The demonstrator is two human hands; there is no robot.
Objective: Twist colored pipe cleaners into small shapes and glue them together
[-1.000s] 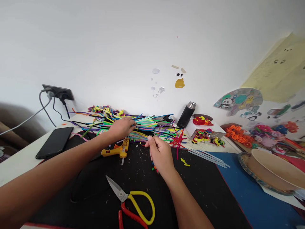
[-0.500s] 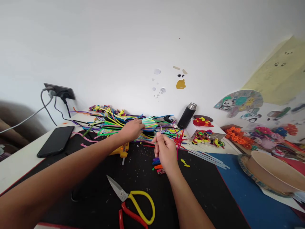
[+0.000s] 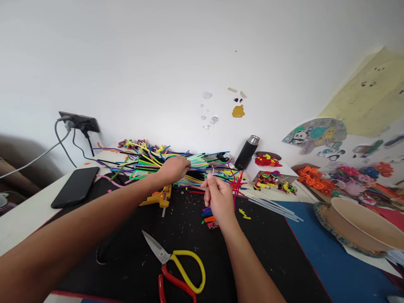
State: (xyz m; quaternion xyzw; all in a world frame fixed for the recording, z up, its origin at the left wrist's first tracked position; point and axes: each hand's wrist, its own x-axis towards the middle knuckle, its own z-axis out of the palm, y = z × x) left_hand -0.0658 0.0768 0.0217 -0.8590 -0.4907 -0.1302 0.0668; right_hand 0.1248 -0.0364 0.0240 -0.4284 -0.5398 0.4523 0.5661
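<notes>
The left hand (image 3: 174,169) has shifted rightward along the heap of pipe cleaners (image 3: 198,161), its forearm (image 3: 120,210) now covering the end of the glue gun's (image 3: 165,197) handle. The right hand (image 3: 220,197) has moved right too, uncovering more of the blue (image 3: 207,213) and orange pieces (image 3: 209,219).

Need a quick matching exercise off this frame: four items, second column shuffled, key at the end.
Column 1
1. Left hand
2. Scissors
3. Glue gun
4. Flask

Column 2
A. Black body, silver top, near the wall
B. One red handle, one yellow
C. Yellow, partly hidden by the left forearm
D. At the pile of multicoloured pipe cleaners

Pairs: 1-D, 2-B, 3-C, 4-A
</notes>
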